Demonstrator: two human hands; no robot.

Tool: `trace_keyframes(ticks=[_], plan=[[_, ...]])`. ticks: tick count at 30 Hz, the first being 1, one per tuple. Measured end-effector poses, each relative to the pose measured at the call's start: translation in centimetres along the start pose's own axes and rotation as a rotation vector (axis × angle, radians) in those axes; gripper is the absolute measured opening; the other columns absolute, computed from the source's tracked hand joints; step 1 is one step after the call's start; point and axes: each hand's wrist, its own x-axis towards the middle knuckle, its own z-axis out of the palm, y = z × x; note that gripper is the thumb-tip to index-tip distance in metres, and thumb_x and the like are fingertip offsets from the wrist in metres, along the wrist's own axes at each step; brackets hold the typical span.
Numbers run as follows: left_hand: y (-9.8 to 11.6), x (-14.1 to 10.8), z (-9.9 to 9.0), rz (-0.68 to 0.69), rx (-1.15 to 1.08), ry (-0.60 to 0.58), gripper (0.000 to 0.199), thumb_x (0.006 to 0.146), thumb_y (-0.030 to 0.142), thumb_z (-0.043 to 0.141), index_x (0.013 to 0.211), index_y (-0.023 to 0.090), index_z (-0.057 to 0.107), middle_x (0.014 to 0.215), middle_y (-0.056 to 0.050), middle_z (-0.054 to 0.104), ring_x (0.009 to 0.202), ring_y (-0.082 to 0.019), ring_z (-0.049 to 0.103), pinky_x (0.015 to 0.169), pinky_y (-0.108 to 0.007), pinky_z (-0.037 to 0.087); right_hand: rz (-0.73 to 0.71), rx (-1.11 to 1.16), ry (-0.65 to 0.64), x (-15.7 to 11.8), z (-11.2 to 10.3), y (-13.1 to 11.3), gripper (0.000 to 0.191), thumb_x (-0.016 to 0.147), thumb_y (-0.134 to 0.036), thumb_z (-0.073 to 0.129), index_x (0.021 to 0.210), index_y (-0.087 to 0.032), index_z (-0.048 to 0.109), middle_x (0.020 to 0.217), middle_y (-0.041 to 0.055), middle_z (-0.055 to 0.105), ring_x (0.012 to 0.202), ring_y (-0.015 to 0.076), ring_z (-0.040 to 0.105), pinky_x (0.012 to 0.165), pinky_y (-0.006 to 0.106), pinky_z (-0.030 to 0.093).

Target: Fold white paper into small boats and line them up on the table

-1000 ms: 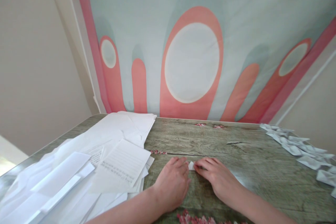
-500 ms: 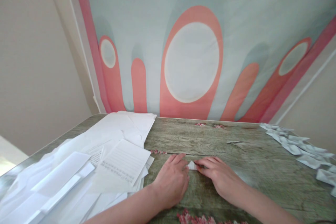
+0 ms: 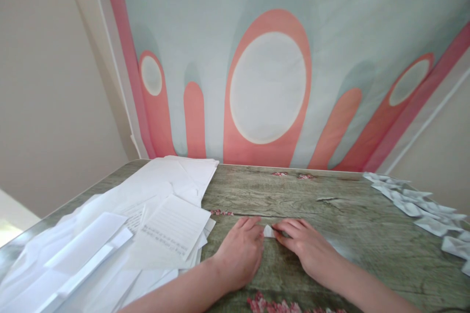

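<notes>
A small folded piece of white paper (image 3: 269,231) lies on the wood-patterned table between my two hands, its top forming a point. My left hand (image 3: 240,249) is at its left edge, fingers bent and pressed together, with the fingertips partly hidden behind the hand. From the other side, my right hand (image 3: 303,244) pinches the paper's right edge between thumb and fingers. Most of the paper is covered by the hands, so how it is folded inside the grip cannot be seen.
A spread pile of loose white paper sheets (image 3: 176,230), some printed, covers the table's left side. Several folded white paper pieces (image 3: 404,200) line the right edge. The table (image 3: 352,215) has a flower print and meets a patterned backdrop (image 3: 205,34) at the back.
Both hands stay nearly in place. My left hand's fingers have shifted very slightly at the paper's left edge; the paper remains between the hands.
</notes>
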Motion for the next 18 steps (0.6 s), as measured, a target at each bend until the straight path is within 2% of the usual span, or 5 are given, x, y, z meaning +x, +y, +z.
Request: trace_keyframes(ticks=[6,12,18], plan=[[-0.1,0.0,0.3,-0.012,-0.047,0.022,0.03,0.086,0.018,0.043,0.11,0.008,0.058,0.107,-0.012,0.06,0.117,-0.026,0.043,0.103,-0.039,0.031,0.019,0.038,-0.004,0.0,-0.2,-0.1,0.029,0.089,-0.014,0.049,0.111,-0.026,0.062,0.114,0.0037,0.061,0.107,0.0209,0.049,0.088,0.036,0.037],[-0.4,0.0,0.6,-0.033,-0.152,0.107,0.024,0.084,0.015,0.044,0.102,0.014,0.06,0.099,-0.008,0.062,0.109,-0.024,0.049,0.098,-0.038,0.037,0.134,0.153,0.109,0.1,0.6,-0.6,0.038,0.078,-0.001,0.047,0.101,-0.024,0.066,0.104,0.0034,0.062,0.097,0.0196,0.052,0.088,0.036,0.036],[-0.5,-0.1,1.2,-0.037,-0.198,0.173,0.021,0.084,0.014,0.045,0.097,0.015,0.062,0.094,-0.007,0.063,0.104,-0.023,0.052,0.095,-0.038,0.039,0.27,0.268,0.216,0.6,1.7,-0.6,0.011,0.085,-0.021,0.053,0.089,-0.021,0.063,0.09,0.004,0.059,0.087,0.0198,0.053,0.078,0.034,0.04]])
